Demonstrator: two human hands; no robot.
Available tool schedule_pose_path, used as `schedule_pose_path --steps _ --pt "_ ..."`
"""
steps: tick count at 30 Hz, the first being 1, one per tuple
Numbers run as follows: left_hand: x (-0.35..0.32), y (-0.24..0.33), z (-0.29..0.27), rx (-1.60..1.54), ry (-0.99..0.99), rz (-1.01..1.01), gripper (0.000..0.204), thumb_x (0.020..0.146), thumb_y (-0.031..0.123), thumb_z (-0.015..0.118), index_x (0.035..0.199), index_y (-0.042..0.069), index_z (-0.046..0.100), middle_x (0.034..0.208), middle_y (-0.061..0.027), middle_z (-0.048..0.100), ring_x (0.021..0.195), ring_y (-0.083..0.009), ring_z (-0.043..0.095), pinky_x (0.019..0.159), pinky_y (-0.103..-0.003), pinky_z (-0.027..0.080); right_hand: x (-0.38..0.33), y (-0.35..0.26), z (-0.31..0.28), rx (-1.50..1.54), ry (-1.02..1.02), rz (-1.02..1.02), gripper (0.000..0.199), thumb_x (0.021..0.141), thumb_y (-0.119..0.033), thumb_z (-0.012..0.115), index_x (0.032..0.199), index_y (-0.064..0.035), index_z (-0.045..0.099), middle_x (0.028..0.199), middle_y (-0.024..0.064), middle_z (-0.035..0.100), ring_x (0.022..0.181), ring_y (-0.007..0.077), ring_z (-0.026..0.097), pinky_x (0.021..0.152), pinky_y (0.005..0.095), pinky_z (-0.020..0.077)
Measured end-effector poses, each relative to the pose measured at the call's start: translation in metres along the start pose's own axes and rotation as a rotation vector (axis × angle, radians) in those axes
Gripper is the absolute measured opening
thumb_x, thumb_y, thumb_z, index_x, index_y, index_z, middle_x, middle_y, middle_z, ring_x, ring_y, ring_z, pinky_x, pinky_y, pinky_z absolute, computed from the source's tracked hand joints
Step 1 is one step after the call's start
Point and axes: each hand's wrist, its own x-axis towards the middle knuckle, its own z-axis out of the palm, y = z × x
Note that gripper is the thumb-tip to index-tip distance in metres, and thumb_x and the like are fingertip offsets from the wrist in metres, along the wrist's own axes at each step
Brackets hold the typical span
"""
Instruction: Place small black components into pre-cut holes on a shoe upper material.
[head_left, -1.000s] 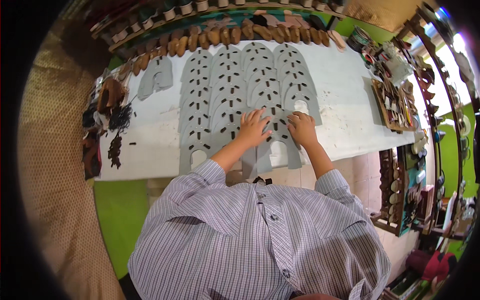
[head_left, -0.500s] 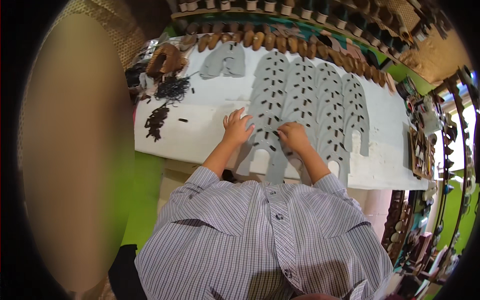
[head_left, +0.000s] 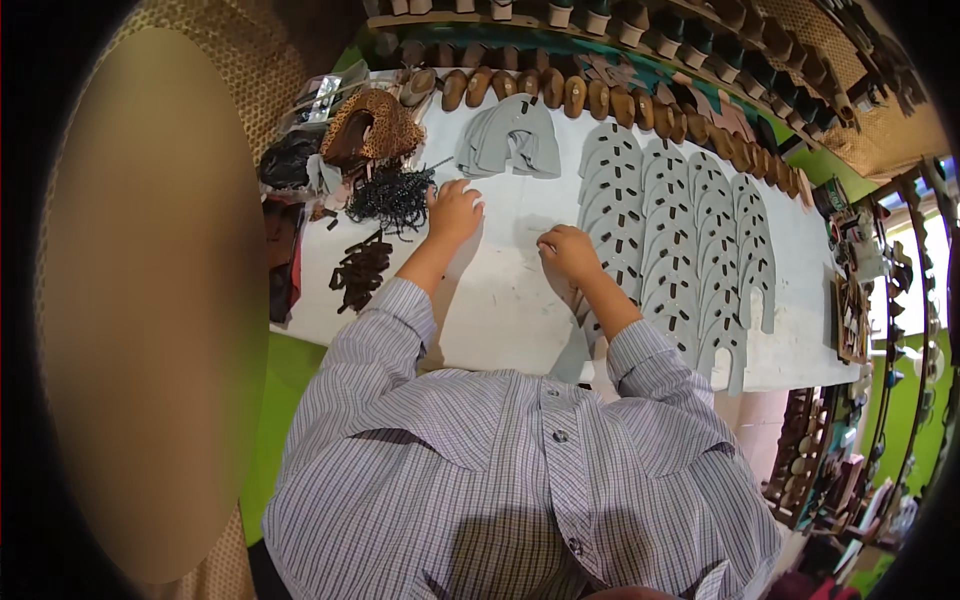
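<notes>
My left hand [head_left: 455,213] hovers at the right edge of a tangle of black cords [head_left: 392,198], fingers apart, with nothing seen in it. Below that tangle lies a heap of short dark brown strips [head_left: 360,272]. Over the bare middle of the white table [head_left: 490,300], my right hand [head_left: 570,254] has its fingers drawn together; what they hold, if anything, is hidden. To its right, grey U-shaped shoe pieces [head_left: 655,220] overlap in long columns, each bearing small dark strips. A smaller stack of grey U-shaped pieces [head_left: 540,140] lies farther back.
A row of brown wooden shoe lasts [head_left: 575,95] lines the table's back edge. A leopard-patterned piece [head_left: 375,125] and plastic bags lie at the back left. On the right stands a wooden tray of tools [head_left: 850,310]. A large blurred tan shape [head_left: 150,300] fills the left side.
Both hands have left the nearest column of grey pieces. My left hand is now by the black cords, my right over the bare table. The view has swung left.
</notes>
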Motion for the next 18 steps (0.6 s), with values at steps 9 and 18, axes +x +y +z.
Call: schedule_pose_path --steps 9,18 --pt "0.076 -0.025 0.014 0.058 0.077 0.198 0.015 0.071 0.020 0.067 0.085 0.015 0.066 0.116 -0.0053 0.054 0.116 -0.0232 0.043 0.100 -0.059 0.020 0.070 0.012 0.002 -0.181 0.014 0.287 0.023 0.077 -0.021 0.058 0.098 -0.0121 0.064 0.092 0.0085 0.061 0.085 0.0280 0.059 0.076 0.0385 0.0470" --pt "0.089 -0.041 0.015 0.091 -0.033 0.441 0.015 0.068 0.023 0.070 0.082 0.019 0.069 0.116 -0.0017 0.055 0.120 -0.0249 0.041 0.100 -0.060 0.020 0.114 0.043 0.009 -0.457 0.032 0.250 0.024 0.078 -0.019 0.057 0.101 -0.0132 0.061 0.094 0.0065 0.062 0.084 0.0246 0.060 0.076 0.0397 0.0460"
